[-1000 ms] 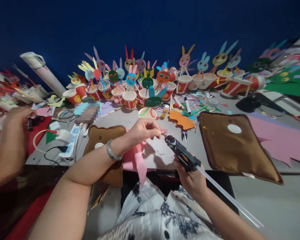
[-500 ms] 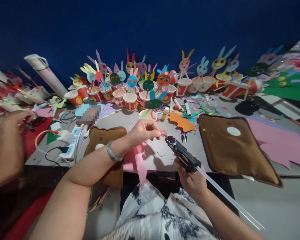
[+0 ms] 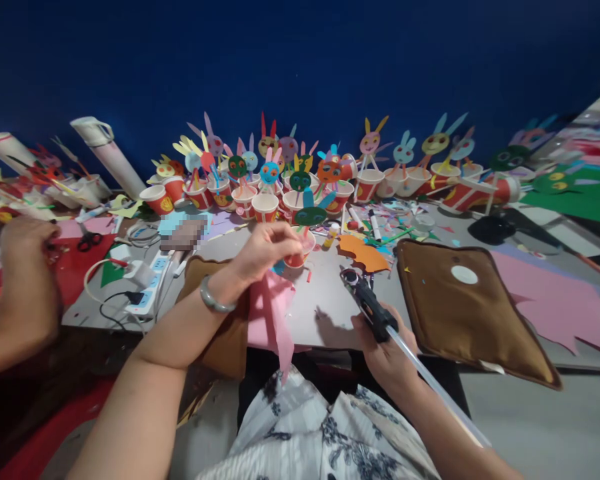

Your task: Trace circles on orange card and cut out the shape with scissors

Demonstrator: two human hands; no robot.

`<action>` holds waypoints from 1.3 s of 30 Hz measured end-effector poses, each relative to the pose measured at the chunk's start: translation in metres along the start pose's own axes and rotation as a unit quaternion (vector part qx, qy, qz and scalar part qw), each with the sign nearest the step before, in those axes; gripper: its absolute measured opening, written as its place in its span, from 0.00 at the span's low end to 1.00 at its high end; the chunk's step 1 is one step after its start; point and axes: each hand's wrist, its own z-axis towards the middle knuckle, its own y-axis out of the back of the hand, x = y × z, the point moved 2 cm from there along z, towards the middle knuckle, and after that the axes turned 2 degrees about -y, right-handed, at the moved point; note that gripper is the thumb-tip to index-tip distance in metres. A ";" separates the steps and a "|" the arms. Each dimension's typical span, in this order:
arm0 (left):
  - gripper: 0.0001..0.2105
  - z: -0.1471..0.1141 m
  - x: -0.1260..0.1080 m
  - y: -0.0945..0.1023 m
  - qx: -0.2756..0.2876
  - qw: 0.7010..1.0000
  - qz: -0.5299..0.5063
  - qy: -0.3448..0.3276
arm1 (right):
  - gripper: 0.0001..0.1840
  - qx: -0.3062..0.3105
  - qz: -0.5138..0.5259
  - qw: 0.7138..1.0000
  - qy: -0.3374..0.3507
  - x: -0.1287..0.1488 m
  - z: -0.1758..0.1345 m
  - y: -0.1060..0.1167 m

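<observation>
My right hand (image 3: 391,341) is wrapped round a black hot glue gun (image 3: 369,305), its nozzle pointing up and left over the table. A long clear glue stick (image 3: 425,373) trails from its back end along my forearm. The fingers of my left hand (image 3: 266,253) are pinched together on a small pinkish piece, mostly hidden and blurred. Just beyond these fingertips stands a paper cup (image 3: 296,261) with a green paper rabbit head (image 3: 311,215) above it. Below my left hand, folded pink paper (image 3: 271,310) hangs over the table edge.
Several red and white cups (image 3: 265,208) with paper rabbits line the back. Orange paper (image 3: 364,253) and a brown pad (image 3: 473,307) lie right. Left are a power strip (image 3: 153,287), another brown pad (image 3: 225,347), scissors (image 3: 87,241) and another person's arm (image 3: 27,293).
My left hand has moved left, away from the glue gun's nozzle, towards the cup with the green rabbit head. The glue gun stays in my right hand, slightly lower in view.
</observation>
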 end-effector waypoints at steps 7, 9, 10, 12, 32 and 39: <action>0.06 0.015 -0.028 0.061 -0.130 0.991 -0.019 -0.036 | 0.21 0.148 -0.215 0.961 0.088 -0.022 0.055 -0.010; 0.05 0.016 -0.020 0.066 -0.121 0.993 0.002 0.007 | 0.19 0.177 -0.261 0.945 0.089 -0.027 0.064 -0.014; 0.06 0.016 -0.015 0.067 -0.105 0.994 0.013 0.021 | 0.18 0.188 -0.277 0.938 0.088 -0.030 0.067 -0.016; 0.08 0.016 -0.007 0.067 -0.074 0.996 0.032 0.037 | 0.18 0.198 -0.301 0.929 0.091 -0.031 0.070 -0.015; 0.19 0.002 -0.008 0.041 0.277 0.958 -0.058 0.037 | 0.06 0.051 0.182 0.968 0.163 0.098 0.098 -0.020; 0.30 -0.002 -0.013 0.045 0.324 0.938 -0.122 -0.023 | 0.02 0.093 0.247 0.941 0.210 0.130 0.094 -0.020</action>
